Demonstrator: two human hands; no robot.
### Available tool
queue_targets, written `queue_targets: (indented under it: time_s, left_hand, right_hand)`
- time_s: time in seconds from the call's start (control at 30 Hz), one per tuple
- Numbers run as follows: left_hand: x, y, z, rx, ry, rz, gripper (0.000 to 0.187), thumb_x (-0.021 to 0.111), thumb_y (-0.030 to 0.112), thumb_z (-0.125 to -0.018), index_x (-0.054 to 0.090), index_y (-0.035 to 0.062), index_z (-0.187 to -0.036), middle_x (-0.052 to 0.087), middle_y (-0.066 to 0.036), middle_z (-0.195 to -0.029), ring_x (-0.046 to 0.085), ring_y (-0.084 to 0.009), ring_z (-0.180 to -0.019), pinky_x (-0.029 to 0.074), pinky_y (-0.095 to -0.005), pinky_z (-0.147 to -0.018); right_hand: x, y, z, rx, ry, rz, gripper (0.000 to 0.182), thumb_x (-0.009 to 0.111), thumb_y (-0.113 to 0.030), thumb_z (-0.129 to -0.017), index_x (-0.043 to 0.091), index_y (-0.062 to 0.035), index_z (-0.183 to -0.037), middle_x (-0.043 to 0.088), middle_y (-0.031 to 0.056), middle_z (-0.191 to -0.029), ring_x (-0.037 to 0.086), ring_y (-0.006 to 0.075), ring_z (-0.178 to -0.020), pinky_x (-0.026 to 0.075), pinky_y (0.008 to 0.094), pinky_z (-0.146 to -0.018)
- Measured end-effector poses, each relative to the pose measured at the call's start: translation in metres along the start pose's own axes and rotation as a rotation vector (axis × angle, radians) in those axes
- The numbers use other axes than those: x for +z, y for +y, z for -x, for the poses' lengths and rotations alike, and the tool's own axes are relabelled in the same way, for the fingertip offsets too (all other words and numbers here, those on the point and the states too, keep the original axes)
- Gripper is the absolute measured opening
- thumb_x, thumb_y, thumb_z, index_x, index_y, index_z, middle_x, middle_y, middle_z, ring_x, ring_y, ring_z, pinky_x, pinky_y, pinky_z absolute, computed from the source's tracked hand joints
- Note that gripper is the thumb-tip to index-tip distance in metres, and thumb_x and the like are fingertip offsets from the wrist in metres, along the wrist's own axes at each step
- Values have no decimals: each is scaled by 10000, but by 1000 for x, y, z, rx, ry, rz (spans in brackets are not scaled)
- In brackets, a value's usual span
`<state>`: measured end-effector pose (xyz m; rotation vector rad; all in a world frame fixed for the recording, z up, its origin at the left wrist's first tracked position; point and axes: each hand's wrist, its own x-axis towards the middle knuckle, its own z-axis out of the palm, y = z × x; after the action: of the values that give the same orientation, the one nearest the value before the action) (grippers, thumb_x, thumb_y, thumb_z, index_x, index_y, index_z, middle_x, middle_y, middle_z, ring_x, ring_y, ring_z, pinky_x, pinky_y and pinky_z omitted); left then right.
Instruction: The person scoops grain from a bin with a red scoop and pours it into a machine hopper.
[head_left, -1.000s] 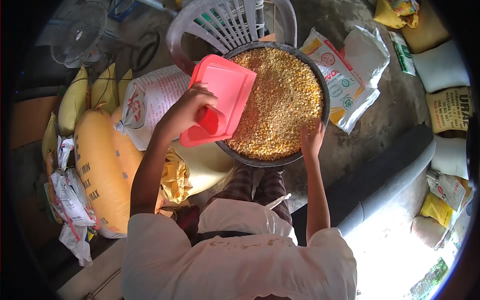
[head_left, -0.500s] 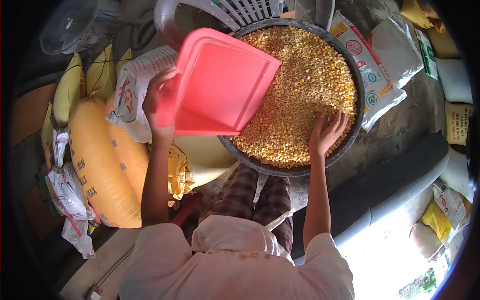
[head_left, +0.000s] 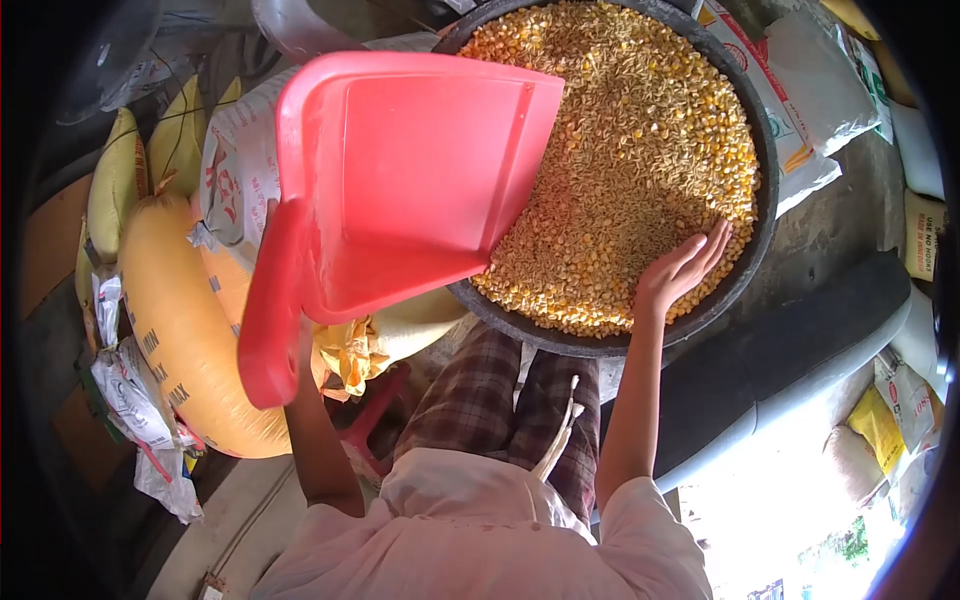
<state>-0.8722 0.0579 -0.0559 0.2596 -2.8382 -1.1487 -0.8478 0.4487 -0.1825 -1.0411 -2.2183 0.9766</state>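
Note:
A red plastic dustpan is tilted at the left side of a round black tub, its wide lip over the grain. My left hand holds it from behind near the handle; most of the fingers are hidden. Yellow corn kernels mixed with husky tan grain fill the tub, with more corn showing around the margin. My right hand rests at the near right of the mix, fingers stretched out and side by side, touching the kernels and holding nothing.
Stuffed orange sacks and yellow sacks stand at the left beside a white printed sack. A grey plastic chair is behind the tub. A long black padded piece lies at the right, with more bags beyond it.
The dustpan has come nearer and turned, so its handle now points down and left, covering most of my left hand. My right hand stays in the grain. The view has shifted.

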Motion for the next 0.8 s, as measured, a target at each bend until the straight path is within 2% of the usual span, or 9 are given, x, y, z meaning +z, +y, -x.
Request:
queue_targets:
  time_s: [0.07,0.17,0.2,0.27,0.33,0.47,0.7,0.77,0.8]
  left_hand:
    - [13,26,2,7,-5,-155,707,440,517,-759,306,-12,-1207,298,-125,-1271,292,-235,-1172,213,-370,-986]
    - [41,79,-18,159,-125,-439,394,560,152,-773,424,-4,-1110,471,-87,-1086,455,-187,-994,337,-321,-887]
    - [47,88,-23,158,-129,-443,394,560,152,-773,424,-4,-1110,471,-87,-1086,455,-187,-994,337,-321,-887]
    - [56,98,-33,-174,-126,-75,374,556,37,-752,419,-23,-1095,475,-77,-1056,464,-156,-955,377,-287,-835]
    - [59,97,-38,-139,-139,-125,355,550,41,-758,425,-28,-1084,482,-77,-1045,468,-145,-949,384,-273,-825]
    - [59,91,-39,-43,-188,-177,331,543,45,-766,432,-34,-1067,491,-77,-1025,483,-124,-924,403,-243,-794]
    - [62,85,-50,-183,-263,-106,314,531,30,-770,427,-34,-1059,490,-72,-1010,492,-125,-905,416,-243,-784]
    - [61,64,-53,-103,-278,32,342,564,170,-764,464,-21,-1030,525,-98,-981,505,-175,-894,394,-298,-778]
    - [62,63,-55,-103,-280,31,342,564,170,-764,464,-21,-1030,525,-98,-981,505,-175,-894,394,-298,-778]
  right_hand:
    - [0,1,3,-6,-7,13,512,213,-347,-880,280,29,-1222,250,200,-1269,224,312,-1193,194,398,-970]
    - [3,-2,9,22,-13,-19,507,215,-337,-880,272,32,-1224,239,204,-1274,220,313,-1195,189,398,-972]
    - [5,-7,13,23,-44,-10,504,211,-330,-881,266,32,-1227,230,202,-1279,209,312,-1200,182,396,-976]
    - [8,-10,17,27,-74,5,500,208,-323,-882,260,33,-1230,221,200,-1285,198,311,-1204,176,394,-979]
    - [11,-10,18,-52,-94,22,491,216,-302,-882,244,39,-1235,212,197,-1289,178,305,-1213,162,395,-984]
    - [21,-19,24,55,-72,-76,489,237,-278,-879,218,51,-1239,161,203,-1303,151,308,-1220,143,389,-987]
    - [48,-32,36,82,-15,-201,499,254,-256,-874,187,80,-1236,129,227,-1304,122,321,-1223,115,387,-994]
    - [55,-33,39,69,-45,-204,497,260,-244,-872,181,88,-1233,123,230,-1305,119,325,-1223,110,390,-994]
    - [57,-34,40,53,-74,-207,496,267,-232,-870,176,96,-1231,117,232,-1306,116,328,-1223,106,392,-994]
